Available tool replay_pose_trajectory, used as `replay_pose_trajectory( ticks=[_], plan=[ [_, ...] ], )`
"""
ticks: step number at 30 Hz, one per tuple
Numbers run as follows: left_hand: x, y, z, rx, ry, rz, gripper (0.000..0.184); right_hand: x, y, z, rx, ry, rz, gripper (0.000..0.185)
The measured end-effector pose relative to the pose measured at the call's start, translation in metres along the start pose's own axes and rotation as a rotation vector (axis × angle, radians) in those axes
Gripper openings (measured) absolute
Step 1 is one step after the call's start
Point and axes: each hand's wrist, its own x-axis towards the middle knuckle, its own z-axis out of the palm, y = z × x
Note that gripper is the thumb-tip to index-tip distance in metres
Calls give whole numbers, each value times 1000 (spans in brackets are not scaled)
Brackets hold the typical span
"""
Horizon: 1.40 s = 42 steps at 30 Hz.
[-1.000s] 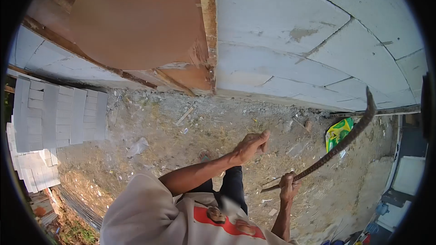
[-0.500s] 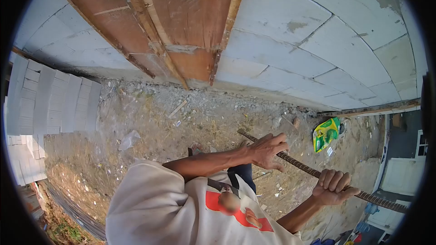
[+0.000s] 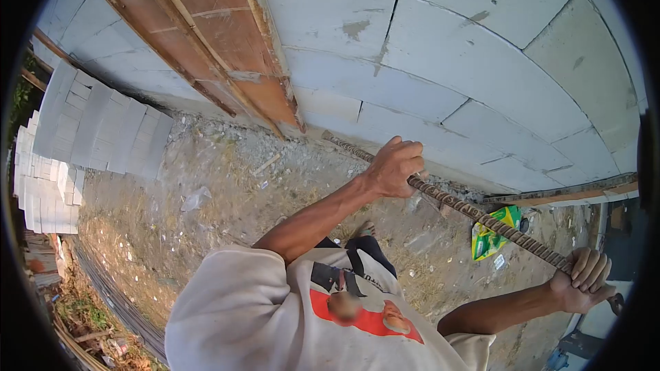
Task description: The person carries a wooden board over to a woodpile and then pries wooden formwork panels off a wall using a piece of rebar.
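Note:
A long ribbed metal rod [image 3: 481,218] slants across the view from upper left to lower right, its left end in front of the foot of the block wall. My left hand [image 3: 397,167] is wrapped round the rod nearer that end. Further down, by the lower right end, my right hand [image 3: 583,279] has its fingers closed round the same rod. A short, dark tip of it shows past the right fist.
A white block wall [image 3: 440,48] rises ahead, with brown wooden panels [image 3: 227,34] at upper left. Pale blocks [image 3: 103,124] are stacked at the left. A green and yellow bag [image 3: 489,239] and a clear plastic scrap [image 3: 196,198] lie on the ground.
My left hand, earlier open beside the rod, has closed round it. The right hand and the rod have moved to the right, and the view has shifted along the wall.

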Motion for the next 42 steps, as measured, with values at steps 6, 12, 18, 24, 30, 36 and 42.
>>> replay_pose_trajectory(
  ticks=[6,12,18,24,30,36,42],
  plan=[
    [53,-14,-1,191,269,-102,34,70,15,-44,99,-49,184,44],
    [98,-31,-4,195,412,-31,38,121,17,-76,252,-74,96,23],
    [32,-128,-20,473,431,-340,33,74,215,-49,176,-182,109,46],
    [39,-124,-4,385,254,-278,39,51,207,-52,83,-38,144,47],
    [63,-89,-7,356,199,-143,38,82,228,-65,-12,167,118,46],
    [64,-92,-7,395,337,-207,40,122,269,-107,-598,724,-309,33],
    [68,-119,-8,393,343,-112,36,144,290,-115,-943,948,-573,52]
  ],
)
